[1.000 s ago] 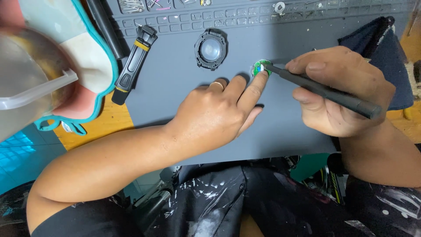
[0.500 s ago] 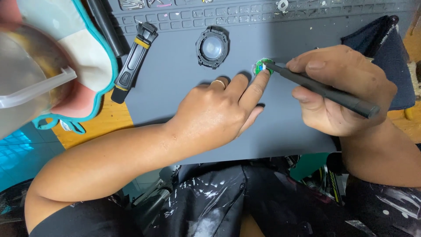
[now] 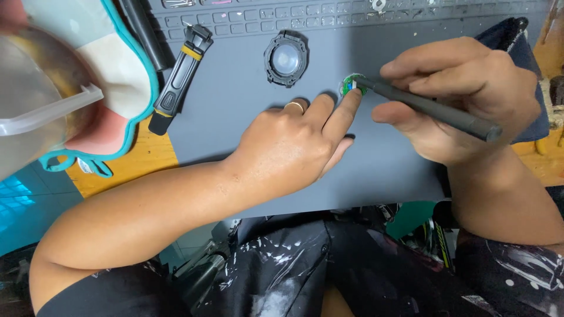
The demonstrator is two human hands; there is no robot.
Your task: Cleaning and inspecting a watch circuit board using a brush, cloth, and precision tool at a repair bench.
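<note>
1. Head view: the left hand [image 3: 294,147] lies flat and spread, its fingertip pinning the small green round part [image 3: 351,86] at upper centre, unchanged from moments ago.
2. The right hand [image 3: 464,94], fingers closed around a dark slim tool [image 3: 435,110], still presses its tip on that part; work continues steadily on the grey mat [image 3: 235,88].

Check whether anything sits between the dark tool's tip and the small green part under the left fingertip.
Nothing visible does. The dark tool in the right hand already meets the small green part, which the left hand pins to the grey mat.

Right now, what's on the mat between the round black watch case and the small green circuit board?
Head view: only bare grey work mat lies between the round black watch case and the small green circuit board; the left hand fingertip presses the board.
</note>
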